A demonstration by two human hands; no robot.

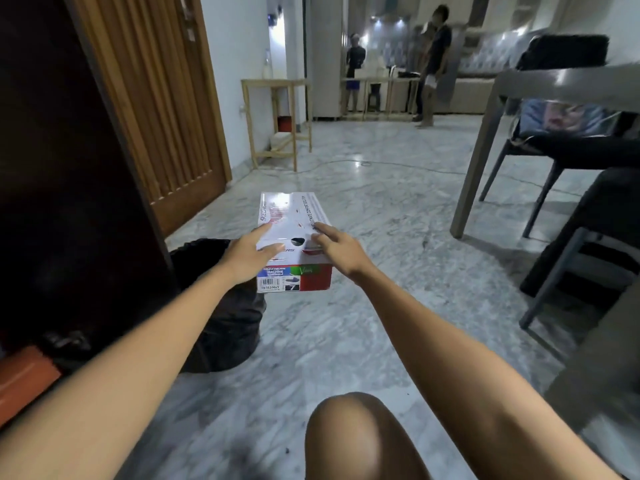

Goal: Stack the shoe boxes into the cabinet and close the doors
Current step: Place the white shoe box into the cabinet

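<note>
On the marble floor (363,202), right of the dark cabinet door (69,168), a white shoe box (294,233) lay lengthwise, its labelled end facing the person. The left hand (247,252) held the box's left edge, thumb and straight fingers (273,249) lying over the lid. The right hand (337,249) rested on the lid's right edge, fingers slightly spread. A black bag (221,317) sat just left of the box. A bare knee (349,434) showed nearer than the box.

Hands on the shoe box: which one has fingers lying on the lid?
The left hand: its fingers lie flat across the lid of the shoe box. The right hand is at the box's right top edge instead, fingers spread along it.
</note>
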